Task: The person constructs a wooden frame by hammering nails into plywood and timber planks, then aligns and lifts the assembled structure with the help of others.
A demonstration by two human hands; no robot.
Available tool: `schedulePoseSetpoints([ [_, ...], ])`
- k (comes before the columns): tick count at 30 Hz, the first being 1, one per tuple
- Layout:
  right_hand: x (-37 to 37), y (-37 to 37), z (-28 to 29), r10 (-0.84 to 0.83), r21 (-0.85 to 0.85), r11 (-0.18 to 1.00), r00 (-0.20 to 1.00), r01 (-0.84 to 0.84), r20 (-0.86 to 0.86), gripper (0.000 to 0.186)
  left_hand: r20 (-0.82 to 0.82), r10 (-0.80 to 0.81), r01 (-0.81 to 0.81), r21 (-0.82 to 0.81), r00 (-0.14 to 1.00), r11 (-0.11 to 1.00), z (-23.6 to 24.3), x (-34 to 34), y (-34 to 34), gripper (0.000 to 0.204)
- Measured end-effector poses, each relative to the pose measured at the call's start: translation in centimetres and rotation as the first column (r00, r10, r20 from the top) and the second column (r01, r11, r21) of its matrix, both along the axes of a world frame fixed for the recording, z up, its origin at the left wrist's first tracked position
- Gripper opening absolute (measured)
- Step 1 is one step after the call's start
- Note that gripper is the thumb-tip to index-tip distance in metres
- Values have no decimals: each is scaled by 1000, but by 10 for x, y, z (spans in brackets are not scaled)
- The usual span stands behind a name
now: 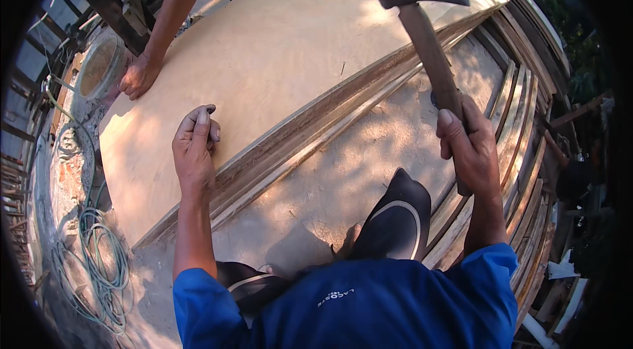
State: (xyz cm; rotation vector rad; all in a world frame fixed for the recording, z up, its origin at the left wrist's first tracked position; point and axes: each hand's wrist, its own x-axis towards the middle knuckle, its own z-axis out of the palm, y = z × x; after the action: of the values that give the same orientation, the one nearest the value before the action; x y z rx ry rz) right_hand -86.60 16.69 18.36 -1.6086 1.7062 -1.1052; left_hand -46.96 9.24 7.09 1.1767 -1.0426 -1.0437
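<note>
My right hand (469, 145) is wrapped round the wooden handle of a hatchet (428, 39), raised with its dark metal head at the top. Below and in front lies a large plywood sheet (264, 65), propped on timber along its near edge. A thin nail (342, 68) stands up from the sheet, close to that edge. Over the sheet's near left part, my left hand (198, 135) is closed in a pinch, thumb against curled fingers. Whatever it may hold is too small to make out.
Another person's fist (141, 77) rests on the sheet's far left edge. A bucket (100, 67) stands beyond it. A coiled hose (99, 270) lies on the ground at left. Long wooden planks (517, 131) are stacked at my right.
</note>
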Motion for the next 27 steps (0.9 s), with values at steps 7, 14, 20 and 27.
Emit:
schedulePoseSetpoints([
  [7,-22,-36,-5,44,-118,990,963,-78,-266,28,17,-43,44,-27,999,999,2,-2,-6,28],
  [14,-19,-15,5,83,29,996,995,-85,53,49,-120,-38,42,26,992,999,5,2,-3,30],
  [20,-13,-30,-13,98,-73,990,954,-124,-282,50,-51,-88,92,71,995,993,9,-1,-7,41],
  [27,-16,-20,-19,199,93,977,974,-190,-111,52,-172,-74,83,50,982,995,9,10,-5,35],
])
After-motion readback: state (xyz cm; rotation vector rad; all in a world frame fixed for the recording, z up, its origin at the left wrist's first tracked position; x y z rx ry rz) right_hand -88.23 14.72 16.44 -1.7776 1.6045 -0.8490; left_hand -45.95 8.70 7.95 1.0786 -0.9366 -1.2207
